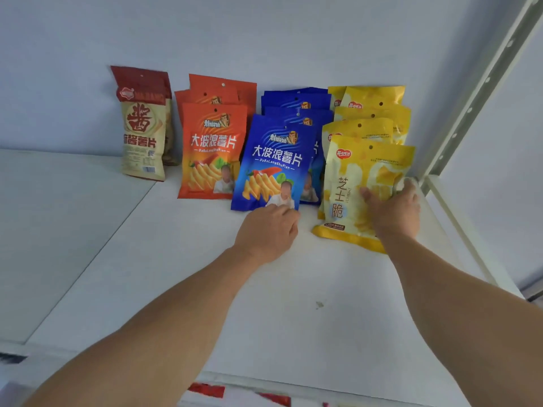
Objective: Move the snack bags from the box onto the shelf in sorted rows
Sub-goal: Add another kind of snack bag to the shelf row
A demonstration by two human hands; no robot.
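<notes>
Now, head view: left hand fingers curled at bottom edge of front blue bag; right hand lies flat on front yellow bag, far right of shelf. Advice: seat each upright, flush w/ its row. Orange bags and beige bag stand left. Box not visible.
</notes>
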